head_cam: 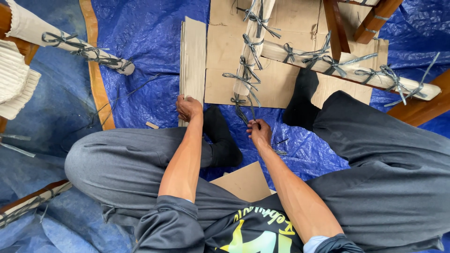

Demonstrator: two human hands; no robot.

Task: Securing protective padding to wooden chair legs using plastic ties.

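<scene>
My left hand (188, 107) grips the near end of a folded stack of corrugated cardboard strips (193, 61) lying on the blue tarp. My right hand (259, 132) pinches a thin grey strap (243, 112) that hangs from the lowest tie on a cardboard-wrapped wooden leg (253, 47). That leg carries several grey strap ties along its length. A second wrapped rail (356, 70) crosses it at the right, also tied with grey straps. I sit with both legs spread, black socks on my feet.
A flat cardboard sheet (225, 51) lies under the wrapped furniture. Another wrapped and tied leg (70, 44) lies at the upper left beside white corrugated rolls (14, 79). A cardboard piece (243, 180) rests between my thighs. Blue tarp (140, 37) covers the floor.
</scene>
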